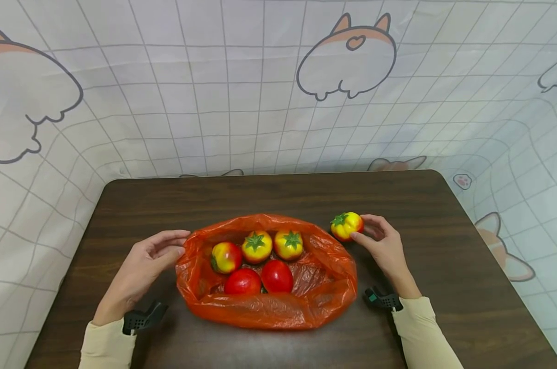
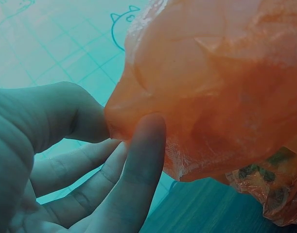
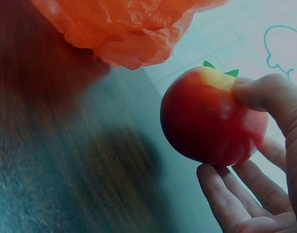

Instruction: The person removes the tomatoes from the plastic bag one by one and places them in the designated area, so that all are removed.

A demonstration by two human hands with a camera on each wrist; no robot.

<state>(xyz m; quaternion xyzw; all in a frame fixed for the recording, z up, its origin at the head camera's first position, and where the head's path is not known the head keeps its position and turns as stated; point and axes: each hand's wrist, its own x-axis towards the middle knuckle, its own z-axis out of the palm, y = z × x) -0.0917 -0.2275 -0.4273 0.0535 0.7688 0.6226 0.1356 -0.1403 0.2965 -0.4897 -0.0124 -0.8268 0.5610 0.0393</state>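
Note:
An orange plastic bag (image 1: 278, 313) stands with its mouth wide on the table. My left hand (image 1: 137, 269) pinches the bag's left rim between thumb and index finger, and the thin film (image 2: 206, 97) stretches away from the fingertips. Beyond the bag's right rim, my right hand (image 1: 388, 251) holds a yellow-red tomato (image 1: 346, 226) with a green leafy top. In the right wrist view the thumb is on one side of this tomato (image 3: 209, 124) and the fingers are on the other. Several tomatoes lie inside the bag, including a red one (image 1: 277, 277) and a yellow one (image 1: 289, 245).
The dark wooden table (image 1: 241, 197) ends at a back edge against a white grid-patterned cloth (image 1: 241, 102) with cartoon animals. Both forearms wear black wrist straps, the right one (image 1: 383, 299) near the bag's right side.

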